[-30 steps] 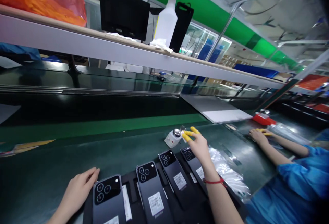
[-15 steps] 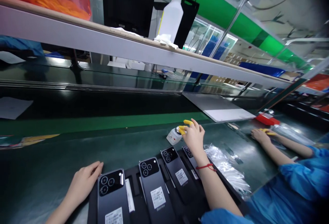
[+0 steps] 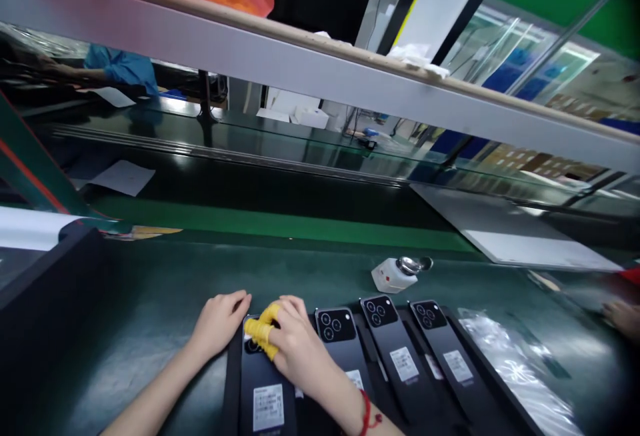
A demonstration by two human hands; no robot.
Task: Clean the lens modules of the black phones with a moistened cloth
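Observation:
My right hand (image 3: 295, 343), with yellow finger cots on its fingertips, is over the camera area of the leftmost dark phone (image 3: 261, 373). Its fingers are pinched together; a bit of white shows by the tips, too little to name. Beside that phone's top left corner rests my left hand (image 3: 220, 326), loosely closed, with nothing visible in it. The phones lie face down, labels up, in a black tray (image 3: 232, 386): a second phone (image 3: 343, 349), partly behind my right forearm, a third phone (image 3: 387, 333) and a fourth phone (image 3: 443, 339).
Behind the tray stands a small white dispenser bottle (image 3: 393, 277) with a metal top. Clear plastic film (image 3: 520, 369) lies at the right. A black box edge (image 3: 55, 289) rises at the left. A shelf (image 3: 300, 56) crosses above the bench, and another person's hand (image 3: 623, 316) shows at far right.
My right hand has moved left from the dispenser bottle to the leftmost phone's cameras. The bottle's metal lid now shows uncovered. My left hand remains by the tray's corner, while the view has turned left.

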